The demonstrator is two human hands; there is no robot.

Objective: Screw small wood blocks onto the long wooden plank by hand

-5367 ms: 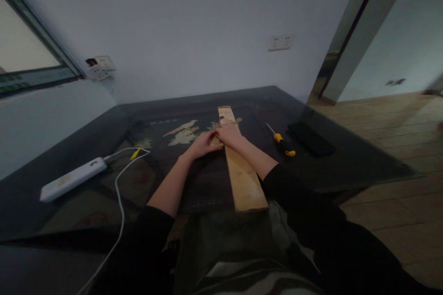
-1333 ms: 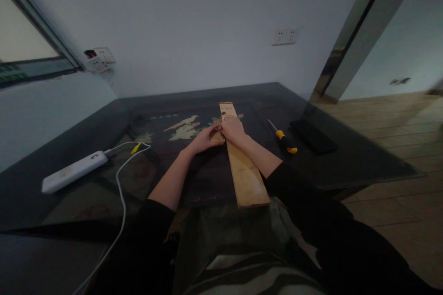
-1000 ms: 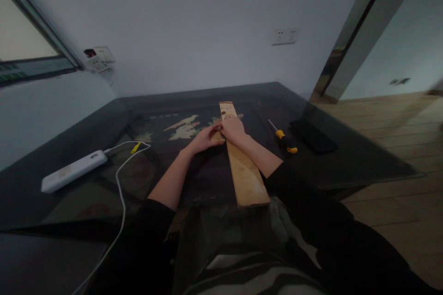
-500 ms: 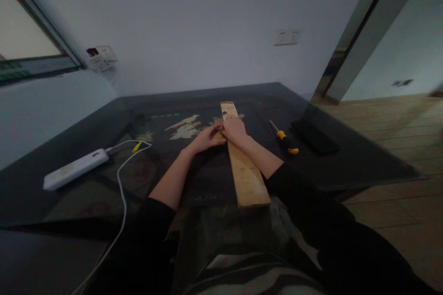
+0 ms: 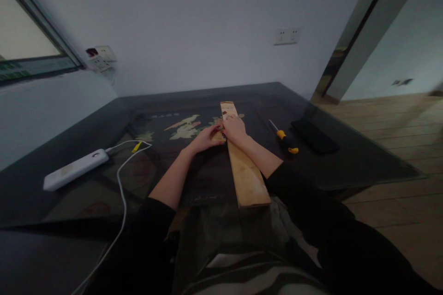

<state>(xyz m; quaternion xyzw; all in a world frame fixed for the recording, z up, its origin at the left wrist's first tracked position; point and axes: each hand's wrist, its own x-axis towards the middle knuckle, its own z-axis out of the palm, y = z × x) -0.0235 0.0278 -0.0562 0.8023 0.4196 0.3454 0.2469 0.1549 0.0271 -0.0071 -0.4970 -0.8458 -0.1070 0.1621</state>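
Where the table [image 5: 356, 166] spans the view, 1 board [image 5: 247, 179] lies lengthwise upon it, near the middle. To its right is 1 screwdriver [image 5: 284, 138]. The right hand [image 5: 234, 129] lies over the board; whether its fingers clamp cannot be told. The left hand [image 5: 206, 138] pinches 1 block [image 5: 218, 137] between thumb and fingers, beside the board's left edge.

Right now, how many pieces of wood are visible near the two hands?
2: the long board under the right hand, and a small piece, partly covered, at the left hand. More could be hidden under the hands.
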